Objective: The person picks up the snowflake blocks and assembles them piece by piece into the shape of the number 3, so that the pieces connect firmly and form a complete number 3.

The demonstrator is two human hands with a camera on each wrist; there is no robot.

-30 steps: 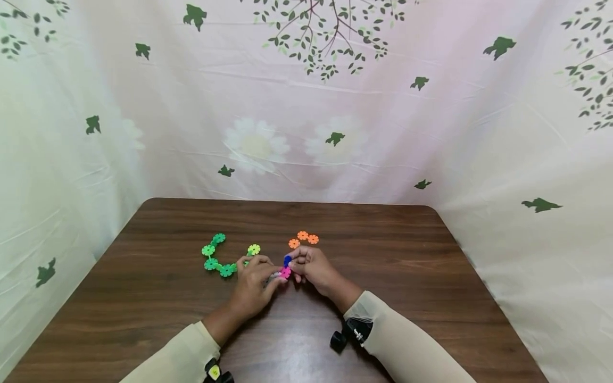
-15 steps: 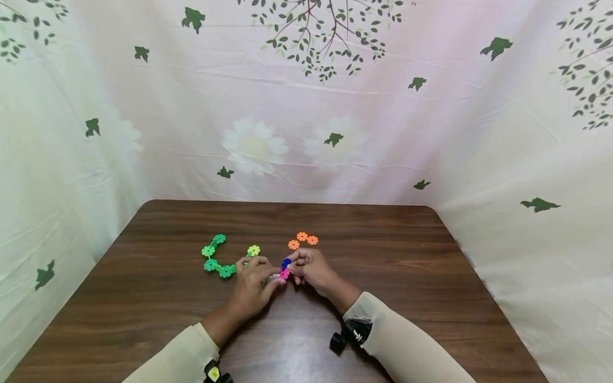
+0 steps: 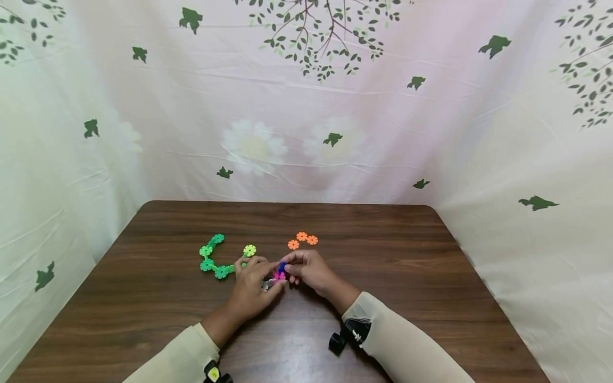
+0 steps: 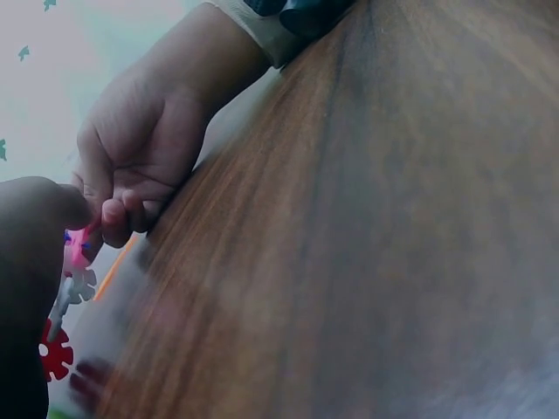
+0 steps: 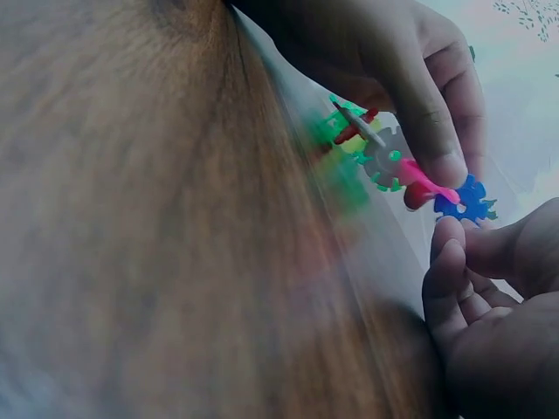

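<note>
My left hand (image 3: pixel 251 287) pinches a pink notched flower disc (image 5: pixel 430 180) between thumb and fingers. Against its edge stands a blue flower disc (image 5: pixel 465 201), which my right hand (image 3: pixel 311 271) pinches with thumb and forefinger. The two discs meet at their slots; how deeply they interlock is hidden by the fingertips. A grey disc (image 5: pixel 384 157) hangs onto the pink one, and a red disc (image 4: pixel 57 351) follows beyond it in the left wrist view. Past my left fingers a curved chain of green discs (image 3: pixel 221 272) lies on the table, with a yellow disc (image 3: pixel 249 250) near them.
Three loose orange flower discs (image 3: pixel 301 236) lie just beyond my right hand. The brown wooden table (image 3: pixel 383 239) ends at a printed curtain (image 3: pixel 306 175) at the back and sides. A black wrist camera (image 3: pixel 337 343) juts from the right sleeve.
Both hands have shifted slightly left with the pink and blue discs between them. The green chain and yellow disc have slid a little left as well. The orange discs stay put.
</note>
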